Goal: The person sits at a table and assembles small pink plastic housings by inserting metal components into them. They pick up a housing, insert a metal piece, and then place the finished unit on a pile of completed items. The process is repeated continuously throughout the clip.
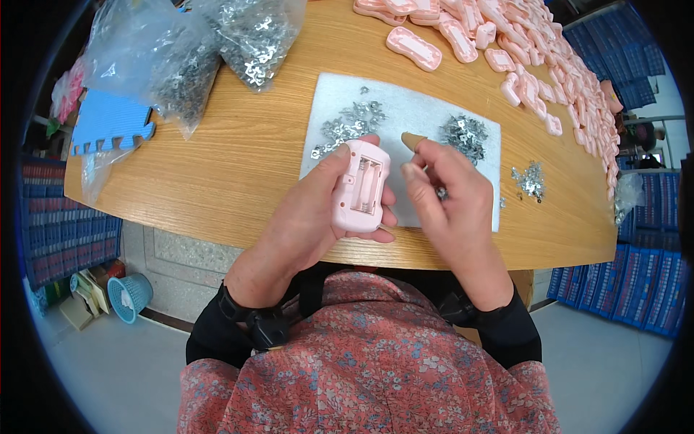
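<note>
My left hand (303, 206) is closed round a pink plastic casing (347, 206), whose open battery compartment faces up. Metal springs or contacts show inside that compartment. To its right, apart from the casing, is my right hand (455, 199). A tan finger cot covers its raised index fingertip, while the other fingers curl in. Small metal battery contacts (442, 193) show partly between those curled fingers; how many is hidden. Under both hands lies a white foam sheet (405, 101). It bears a loose pile of silvery contacts (354, 123) on the left and a denser heap (464, 136) on the right.
Many pink casings (413, 49) are heaped across the far right of the wooden table (246, 145). Clear bags of metal parts (253, 43) and a blue foam mat (108, 119) occupy the far left. Loose contacts (531, 181) lie right of the sheet. A blue basket (130, 296) stands on the floor.
</note>
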Demonstrator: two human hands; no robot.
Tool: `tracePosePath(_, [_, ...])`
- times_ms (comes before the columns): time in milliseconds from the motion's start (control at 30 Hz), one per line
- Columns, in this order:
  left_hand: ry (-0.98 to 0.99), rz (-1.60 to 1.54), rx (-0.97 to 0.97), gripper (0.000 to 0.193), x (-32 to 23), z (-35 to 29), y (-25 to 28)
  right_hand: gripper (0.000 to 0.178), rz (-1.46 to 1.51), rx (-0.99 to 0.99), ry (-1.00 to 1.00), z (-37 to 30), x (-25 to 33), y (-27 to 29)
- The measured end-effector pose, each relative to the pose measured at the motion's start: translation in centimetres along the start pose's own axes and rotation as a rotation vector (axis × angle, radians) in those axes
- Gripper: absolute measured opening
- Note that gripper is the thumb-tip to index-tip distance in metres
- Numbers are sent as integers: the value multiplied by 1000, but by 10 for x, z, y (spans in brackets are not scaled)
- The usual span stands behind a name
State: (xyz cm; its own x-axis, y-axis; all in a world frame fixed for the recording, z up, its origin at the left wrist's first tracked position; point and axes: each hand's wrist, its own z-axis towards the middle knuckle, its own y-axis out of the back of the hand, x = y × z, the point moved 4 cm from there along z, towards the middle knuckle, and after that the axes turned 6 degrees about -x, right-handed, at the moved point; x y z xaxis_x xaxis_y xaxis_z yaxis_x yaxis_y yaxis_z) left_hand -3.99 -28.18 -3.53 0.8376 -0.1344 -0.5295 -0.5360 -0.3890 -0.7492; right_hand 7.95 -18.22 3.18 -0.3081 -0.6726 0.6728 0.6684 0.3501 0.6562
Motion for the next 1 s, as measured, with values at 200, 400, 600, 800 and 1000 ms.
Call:
tracePosePath(200, [-61,125,55,56,0,-3,-7,21,639,355,-551,1,-15,-15])
tracePosePath(400, [-377,662,-98,42,-11,-9,-8,19,654,350,-547,-1,-23,-10])
tracePosePath(600, [-501,1097,-65,38,-18,-13,-23,23,559,289,-469,-9,-19,-7])
tracePosePath(800, [-310,764,-50,31,-11,-6,-20,22,704,209,-517,-7,-5,6])
tracePosePath(1000, [127,-135,198,38,-6,-6,-16,30,649,208,-321,-8,-13,7])
